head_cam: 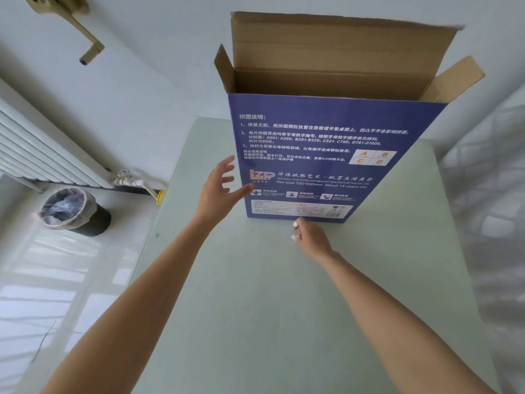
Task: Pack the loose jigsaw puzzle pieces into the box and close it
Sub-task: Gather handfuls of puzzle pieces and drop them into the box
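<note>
Two hands: both were up over the pale table [284, 308], mid-frame.
Box: the blue puzzle box [326, 155] stood upright at centre-right of the frame, top flaps open, brown cardboard inside showing, printed side facing the camera.
Left hand: the left hand [218, 191] hovered at the box's lower left edge, fingers spread wide and straight, holding nothing; whether the thumb touched the box could not be told.
Right hand: the right hand [311, 237] sat low at the foot of the box, fingers curled, pinching small white puzzle pieces [295, 230].
Floor: a lined bin [74, 211] stood at the left of the frame, below a white radiator [42, 149].
</note>
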`<state>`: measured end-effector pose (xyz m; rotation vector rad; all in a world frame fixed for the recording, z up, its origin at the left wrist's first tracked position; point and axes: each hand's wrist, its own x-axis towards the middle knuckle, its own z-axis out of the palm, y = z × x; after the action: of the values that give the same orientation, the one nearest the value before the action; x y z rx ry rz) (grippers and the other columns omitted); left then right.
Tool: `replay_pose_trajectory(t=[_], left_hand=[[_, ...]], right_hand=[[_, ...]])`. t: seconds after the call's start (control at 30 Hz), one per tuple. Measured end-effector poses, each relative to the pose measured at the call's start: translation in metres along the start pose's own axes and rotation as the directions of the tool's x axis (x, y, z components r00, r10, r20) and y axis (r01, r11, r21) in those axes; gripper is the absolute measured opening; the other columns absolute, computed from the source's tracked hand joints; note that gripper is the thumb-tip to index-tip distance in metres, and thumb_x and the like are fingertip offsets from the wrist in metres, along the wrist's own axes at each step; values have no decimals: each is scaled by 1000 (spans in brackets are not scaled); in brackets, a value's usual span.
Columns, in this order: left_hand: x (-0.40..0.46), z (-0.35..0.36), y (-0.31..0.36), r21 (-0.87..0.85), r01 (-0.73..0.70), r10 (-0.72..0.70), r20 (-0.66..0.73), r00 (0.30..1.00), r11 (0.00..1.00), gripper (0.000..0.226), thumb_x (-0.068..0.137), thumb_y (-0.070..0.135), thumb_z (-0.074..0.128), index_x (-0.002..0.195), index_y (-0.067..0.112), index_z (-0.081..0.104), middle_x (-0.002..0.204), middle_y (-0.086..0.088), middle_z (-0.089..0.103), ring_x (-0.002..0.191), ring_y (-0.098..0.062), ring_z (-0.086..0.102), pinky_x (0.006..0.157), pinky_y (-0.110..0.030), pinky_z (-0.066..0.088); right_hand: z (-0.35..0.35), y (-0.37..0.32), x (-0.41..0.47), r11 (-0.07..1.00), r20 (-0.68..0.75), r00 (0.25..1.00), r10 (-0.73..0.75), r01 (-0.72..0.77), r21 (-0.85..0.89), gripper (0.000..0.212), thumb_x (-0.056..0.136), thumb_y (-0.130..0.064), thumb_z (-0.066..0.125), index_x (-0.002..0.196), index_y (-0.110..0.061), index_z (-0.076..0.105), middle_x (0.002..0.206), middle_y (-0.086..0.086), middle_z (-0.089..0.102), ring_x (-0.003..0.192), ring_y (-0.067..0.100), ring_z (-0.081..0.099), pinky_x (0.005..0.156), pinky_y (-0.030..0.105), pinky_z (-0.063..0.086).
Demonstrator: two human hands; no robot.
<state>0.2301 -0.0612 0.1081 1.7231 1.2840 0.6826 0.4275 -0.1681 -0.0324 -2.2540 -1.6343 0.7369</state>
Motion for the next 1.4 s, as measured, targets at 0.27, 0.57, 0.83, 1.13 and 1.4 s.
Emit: replay_pose_trajectory(t=[0.27, 0.57, 0.83, 1.13, 1.4], left_hand=[[22, -11, 40, -211, -208, 226, 63, 972, 955, 73, 74, 35, 75, 135, 24, 37, 136, 10, 48, 120, -6, 49, 92, -18, 43], [26, -20, 56, -262, -244, 260, 29, 965, 934, 64, 79, 25, 72, 134, 17, 40, 126, 4, 57, 115, -14, 56, 91, -44, 52], [25, -35, 85, -288, -312, 304, -74, 950, 905, 71, 80, 30, 72, 139, 23, 34, 138, 8, 46, 124, -8, 46, 102, -35, 42], [15, -43, 117, 87, -541, 541, -278, 793, 837, 28, 92, 32, 54, 118, 25, 60, 117, 11, 58, 112, -6, 50, 94, -20, 38], [24, -52, 134, -82, -359, 328, -255, 910, 930, 15, 88, 13, 59, 98, 20, 67, 108, 6, 60, 100, -14, 60, 84, -27, 50]], right_hand=[[-100, -64, -57, 909, -281, 885, -371, 408, 84, 3, 86, -21, 65, 86, -18, 63, 86, -13, 56, 70, 3, 52, 62, 18, 41], [-266, -138, -56, 789, -740, 414, -530, 559, -253, 14, 90, -22, 63, 93, -10, 69, 84, 1, 69, 70, 13, 60, 58, 19, 46], [-274, -130, -23, 822, -681, 506, -529, 506, -262, 16, 89, -16, 58, 96, -14, 73, 93, -1, 69, 82, 16, 62, 64, 37, 53], [-252, -90, -65, 954, -970, 235, -60, 300, 14, 24, 85, -8, 56, 108, -4, 59, 111, 17, 49, 105, 23, 43, 90, 7, 28], [-271, -76, -65, 779, -812, 542, 217, 405, 479, 28, 99, -23, 40, 125, -13, 39, 101, -1, 68, 96, 13, 62, 80, 6, 37]])
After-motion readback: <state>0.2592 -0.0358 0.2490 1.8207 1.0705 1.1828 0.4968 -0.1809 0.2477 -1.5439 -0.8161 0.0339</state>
